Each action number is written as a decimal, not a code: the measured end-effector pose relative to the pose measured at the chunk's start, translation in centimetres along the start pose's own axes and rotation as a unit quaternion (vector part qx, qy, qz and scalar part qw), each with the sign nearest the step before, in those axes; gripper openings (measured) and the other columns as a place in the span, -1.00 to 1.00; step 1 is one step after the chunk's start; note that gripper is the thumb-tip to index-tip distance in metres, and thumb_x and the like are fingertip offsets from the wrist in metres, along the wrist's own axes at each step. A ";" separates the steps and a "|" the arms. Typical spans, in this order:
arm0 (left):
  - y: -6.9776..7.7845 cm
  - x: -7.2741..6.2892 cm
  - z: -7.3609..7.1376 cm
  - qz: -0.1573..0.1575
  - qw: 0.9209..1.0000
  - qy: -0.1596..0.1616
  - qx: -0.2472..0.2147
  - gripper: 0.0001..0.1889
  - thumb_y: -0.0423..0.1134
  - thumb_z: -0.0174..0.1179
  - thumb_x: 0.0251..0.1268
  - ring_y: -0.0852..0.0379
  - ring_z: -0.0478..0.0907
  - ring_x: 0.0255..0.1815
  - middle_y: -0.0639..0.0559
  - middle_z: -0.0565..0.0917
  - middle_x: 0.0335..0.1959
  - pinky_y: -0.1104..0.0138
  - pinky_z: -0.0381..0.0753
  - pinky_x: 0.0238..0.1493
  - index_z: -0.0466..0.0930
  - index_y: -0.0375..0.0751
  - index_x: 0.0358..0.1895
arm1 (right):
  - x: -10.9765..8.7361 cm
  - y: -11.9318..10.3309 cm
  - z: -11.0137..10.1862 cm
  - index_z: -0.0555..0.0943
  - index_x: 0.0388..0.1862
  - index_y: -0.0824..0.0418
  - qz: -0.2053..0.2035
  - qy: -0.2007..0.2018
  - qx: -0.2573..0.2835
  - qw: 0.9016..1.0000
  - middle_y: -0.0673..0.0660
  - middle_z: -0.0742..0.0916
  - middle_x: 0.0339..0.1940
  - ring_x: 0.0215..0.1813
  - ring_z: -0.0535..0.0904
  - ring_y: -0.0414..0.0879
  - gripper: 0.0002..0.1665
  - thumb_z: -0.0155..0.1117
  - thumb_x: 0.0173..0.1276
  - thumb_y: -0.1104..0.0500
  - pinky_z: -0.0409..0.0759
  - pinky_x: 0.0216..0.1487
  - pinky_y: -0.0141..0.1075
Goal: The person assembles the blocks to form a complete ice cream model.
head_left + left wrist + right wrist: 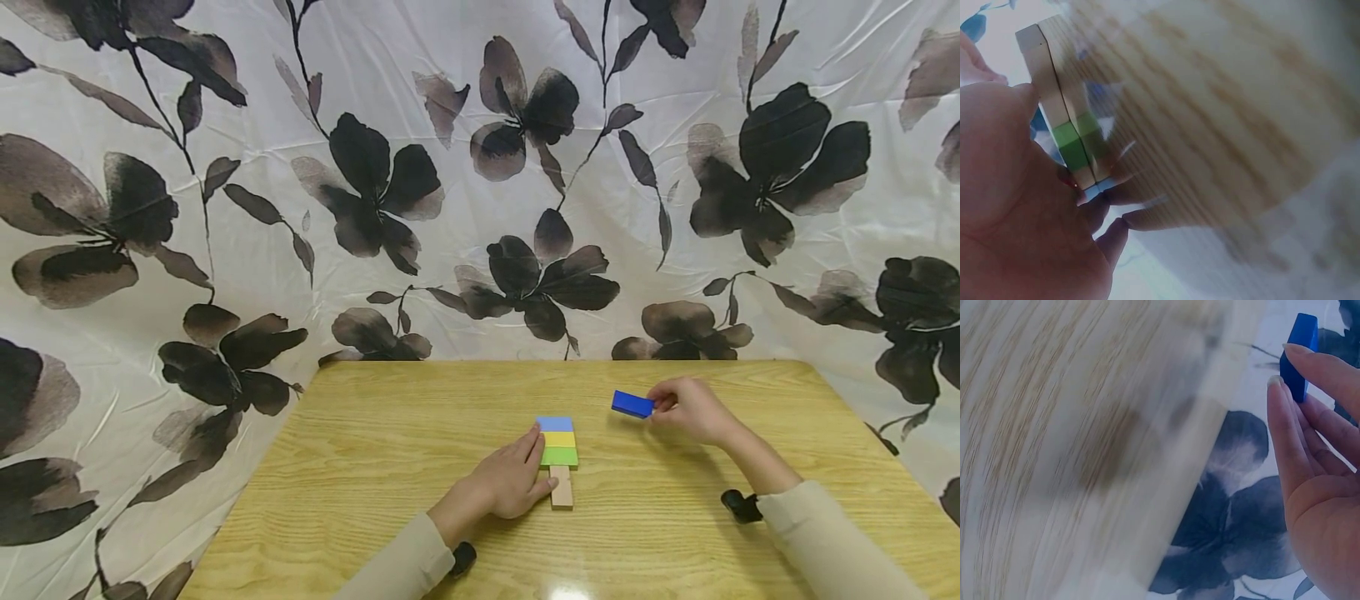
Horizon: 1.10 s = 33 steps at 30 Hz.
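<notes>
Near the middle of the table a short column of flat blocks lies in line: a light blue block (556,424), a yellow block (560,439), a green block (561,456) and a narrower plain wooden block (562,493) nearest me. My left hand (504,477) rests along the column's left side, fingers extended beside the coloured blocks and thumb at the wooden one. In the left wrist view the green block (1072,149) shows past the palm. Farther right, my right hand (693,411) pinches a dark blue block (630,404) by one end, between thumb and fingertips in the right wrist view.
The wood-grain table (397,417) ends at the back against a hanging white cloth (465,217) with dark flowers. A black wrist device (741,506) sits by the right sleeve, another (464,558) by the left sleeve.
</notes>
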<state>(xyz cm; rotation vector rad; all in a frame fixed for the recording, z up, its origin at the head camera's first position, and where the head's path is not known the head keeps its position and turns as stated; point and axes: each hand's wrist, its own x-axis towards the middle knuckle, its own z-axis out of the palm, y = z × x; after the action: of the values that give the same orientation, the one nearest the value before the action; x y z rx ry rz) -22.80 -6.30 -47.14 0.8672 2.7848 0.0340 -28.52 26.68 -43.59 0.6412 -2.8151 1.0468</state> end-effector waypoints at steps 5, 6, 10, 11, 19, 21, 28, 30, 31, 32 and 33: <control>0.0 0.0 0.0 0.000 1.000 0.001 0.000 -0.20 0.25 -0.29 0.65 0.06 -0.09 0.68 -0.11 -0.14 0.70 0.19 0.13 0.57 -0.08 -0.25 0.67 | 0.3 -0.4 0.4 0.73 -0.18 0.45 -0.009 0.000 -0.007 1.000 0.08 0.76 -0.38 -0.32 0.62 -0.14 -0.72 0.53 0.12 0.36 0.61 -0.26 -0.33; 0.0 0.0 0.0 0.000 1.000 0.001 -0.001 -0.20 0.25 -0.29 0.65 0.06 -0.09 0.68 -0.11 -0.15 0.70 0.19 0.13 0.57 -0.08 -0.24 0.67 | 0.4 -0.5 0.5 0.73 -0.17 0.45 -0.010 -0.001 -0.005 1.000 0.09 0.76 -0.38 -0.32 0.63 -0.14 -0.72 0.53 0.12 0.36 0.61 -0.26 -0.33; 0.0 0.0 0.0 -0.002 1.000 -0.001 -0.002 -0.20 0.25 -0.29 0.65 0.06 -0.09 0.68 -0.10 -0.15 0.70 0.19 0.13 0.57 -0.09 -0.24 0.67 | 0.7 -0.8 0.8 0.72 -0.18 0.46 -0.014 -0.001 0.004 1.000 0.11 0.76 -0.38 -0.32 0.63 -0.14 -0.72 0.55 0.12 0.38 0.61 -0.27 -0.34; 0.0 0.0 0.0 -0.003 1.000 -0.001 -0.002 -0.20 0.26 -0.29 0.65 0.06 -0.09 0.68 -0.10 -0.15 0.70 0.19 0.13 0.57 -0.09 -0.24 0.67 | 0.7 -0.8 0.9 0.72 -0.18 0.47 -0.016 -0.002 0.006 1.000 0.12 0.76 -0.38 -0.33 0.63 -0.14 -0.72 0.55 0.12 0.39 0.61 -0.28 -0.34; 0.1 0.0 0.0 -0.004 1.000 -0.001 -0.001 -0.20 0.26 -0.28 0.65 0.06 -0.08 0.68 -0.10 -0.15 0.70 0.19 0.15 0.57 -0.07 -0.24 0.67 | 1.1 -1.4 1.4 0.72 -0.17 0.46 -0.023 -0.006 0.006 1.000 0.14 0.77 -0.35 -0.31 0.64 -0.13 -0.73 0.55 0.14 0.40 0.61 -0.27 -0.34; 0.0 0.1 0.1 -0.004 1.000 0.000 0.000 -0.20 0.26 -0.28 0.65 0.05 -0.08 0.68 -0.10 -0.15 0.70 0.19 0.15 0.57 -0.07 -0.24 0.67 | 1.2 -1.6 1.5 0.73 -0.18 0.45 -0.025 -0.004 0.004 1.000 0.14 0.77 -0.35 -0.32 0.64 -0.13 -0.73 0.55 0.14 0.39 0.61 -0.27 -0.34; 0.0 0.1 0.1 -0.004 1.000 0.000 0.001 -0.20 0.26 -0.29 0.64 0.06 -0.09 0.68 -0.09 -0.15 0.70 0.20 0.15 0.57 -0.08 -0.24 0.67 | 1.7 -1.9 2.1 0.73 -0.19 0.46 -0.028 -0.005 0.002 1.000 0.15 0.77 -0.37 -0.34 0.65 -0.14 -0.71 0.58 0.12 0.39 0.62 -0.28 -0.34; 0.0 0.1 0.1 -0.004 1.000 0.000 0.000 -0.19 0.26 -0.29 0.64 0.06 -0.09 0.68 -0.09 -0.15 0.70 0.20 0.14 0.57 -0.08 -0.24 0.67 | 1.9 -2.0 2.3 0.73 -0.18 0.47 -0.029 -0.008 0.002 1.000 0.16 0.77 -0.36 -0.34 0.65 -0.14 -0.71 0.58 0.12 0.38 0.62 -0.28 -0.34; 0.0 0.1 0.1 -0.004 1.000 0.000 -0.001 -0.19 0.26 -0.29 0.64 0.06 -0.10 0.68 -0.09 -0.16 0.70 0.20 0.14 0.57 -0.08 -0.23 0.67 | 2.0 -2.0 2.4 0.73 -0.18 0.47 -0.030 -0.009 0.001 1.000 0.15 0.77 -0.36 -0.34 0.65 -0.14 -0.71 0.58 0.12 0.38 0.63 -0.27 -0.34; 0.0 0.1 0.1 -0.004 1.000 0.000 -0.001 -0.19 0.27 -0.29 0.64 0.06 -0.10 0.68 -0.09 -0.16 0.70 0.20 0.14 0.57 -0.08 -0.23 0.67 | 2.0 -2.0 2.5 0.73 -0.18 0.46 -0.031 -0.009 0.001 0.999 0.14 0.77 -0.37 -0.34 0.65 -0.14 -0.72 0.57 0.12 0.39 0.63 -0.27 -0.34; 0.0 0.1 0.1 -0.004 1.000 0.000 -0.002 -0.19 0.26 -0.29 0.64 0.06 -0.10 0.68 -0.09 -0.15 0.70 0.20 0.14 0.57 -0.08 -0.24 0.67 | 2.1 -2.1 2.6 0.73 -0.18 0.46 -0.032 -0.008 0.002 0.999 0.14 0.77 -0.37 -0.33 0.65 -0.14 -0.72 0.57 0.13 0.39 0.63 -0.27 -0.33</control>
<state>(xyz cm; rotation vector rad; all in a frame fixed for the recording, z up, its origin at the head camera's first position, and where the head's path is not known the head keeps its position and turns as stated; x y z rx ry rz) -22.83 -6.26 -47.25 0.8562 2.7875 0.0389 -29.41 22.81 -43.86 0.7389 -2.7874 1.0400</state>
